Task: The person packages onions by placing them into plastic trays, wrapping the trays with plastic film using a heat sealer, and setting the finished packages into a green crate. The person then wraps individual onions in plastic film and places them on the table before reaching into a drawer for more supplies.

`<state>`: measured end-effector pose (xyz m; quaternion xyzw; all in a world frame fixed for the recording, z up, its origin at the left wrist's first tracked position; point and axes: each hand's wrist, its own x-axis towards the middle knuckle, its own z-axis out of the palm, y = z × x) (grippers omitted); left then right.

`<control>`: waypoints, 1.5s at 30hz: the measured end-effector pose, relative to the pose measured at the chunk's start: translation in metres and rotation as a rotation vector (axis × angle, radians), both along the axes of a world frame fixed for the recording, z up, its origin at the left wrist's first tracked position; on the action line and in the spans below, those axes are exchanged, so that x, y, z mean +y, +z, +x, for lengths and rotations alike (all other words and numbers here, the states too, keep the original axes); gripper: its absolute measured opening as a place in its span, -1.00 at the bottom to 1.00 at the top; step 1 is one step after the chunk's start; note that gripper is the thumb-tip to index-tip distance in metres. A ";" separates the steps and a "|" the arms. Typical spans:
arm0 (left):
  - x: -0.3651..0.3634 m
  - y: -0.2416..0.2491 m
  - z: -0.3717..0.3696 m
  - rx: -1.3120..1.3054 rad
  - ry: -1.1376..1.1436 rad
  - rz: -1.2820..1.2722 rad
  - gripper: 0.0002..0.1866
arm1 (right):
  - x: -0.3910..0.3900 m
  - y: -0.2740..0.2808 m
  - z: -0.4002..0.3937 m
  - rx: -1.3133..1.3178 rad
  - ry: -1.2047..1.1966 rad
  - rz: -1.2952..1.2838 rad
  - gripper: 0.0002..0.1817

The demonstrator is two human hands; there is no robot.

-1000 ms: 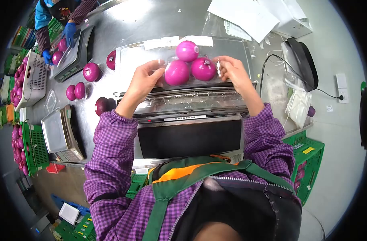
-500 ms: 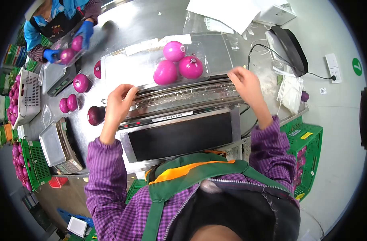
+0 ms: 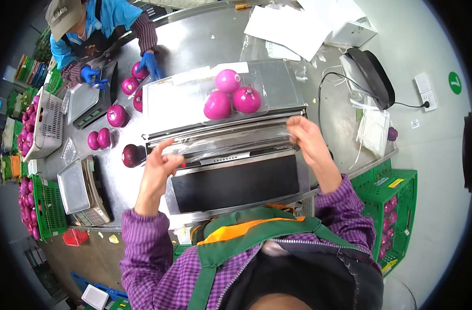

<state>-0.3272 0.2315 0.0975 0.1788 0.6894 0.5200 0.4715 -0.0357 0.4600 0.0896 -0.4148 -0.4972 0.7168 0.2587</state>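
Head view: a clear tray (image 3: 264,106) at twelve o'clock carries three onions (image 3: 238,98); a green crate (image 3: 404,181) at four has more. Film (image 3: 230,138) stretches between the right hand (image 3: 304,135), pinched narrow on it at three, and left hand (image 3: 162,166) at nine, whose grip I cannot tell. Steel tabletop (image 3: 194,36) extends beyond; near edge at eight, wall (image 3: 437,142) at three.

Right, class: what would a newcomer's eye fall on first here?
Three glossy purple onions, grouped in a clear tray at upper centre, beyond the clear film between the left hand and right hand. Next, the co-worker's blue gloves at upper left, then the green sign on the right-hand wall.
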 end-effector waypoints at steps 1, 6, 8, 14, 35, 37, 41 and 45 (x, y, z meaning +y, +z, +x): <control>-0.011 0.000 0.003 -0.010 0.014 0.004 -0.39 | -0.002 0.001 0.005 0.002 0.001 0.001 -0.90; -0.007 0.004 0.003 -0.825 -0.205 0.153 -0.66 | -0.002 0.025 0.001 0.435 0.126 -0.261 -0.84; 0.004 0.026 -0.003 -0.813 -0.307 0.372 -0.75 | 0.003 0.048 -0.010 0.628 0.153 -0.136 -0.81; 0.095 0.098 -0.043 -0.891 -0.339 1.016 -0.85 | 0.058 0.128 -0.087 0.741 -0.025 0.482 -0.64; 0.065 0.004 0.024 -0.374 -0.367 0.204 -0.48 | 0.018 0.049 -0.028 -0.124 0.680 -0.112 -0.60; 0.025 -0.010 0.045 -0.607 -0.357 0.051 -0.39 | -0.009 0.049 -0.005 -0.214 0.742 -0.219 -0.60; -0.014 -0.038 0.074 -0.552 -0.436 -0.069 -0.32 | -0.048 0.014 0.026 -0.280 0.820 -0.321 -0.53; -0.004 -0.055 0.075 -0.650 -0.352 -0.083 -0.42 | -0.053 -0.033 0.030 -0.194 0.773 -0.360 -0.49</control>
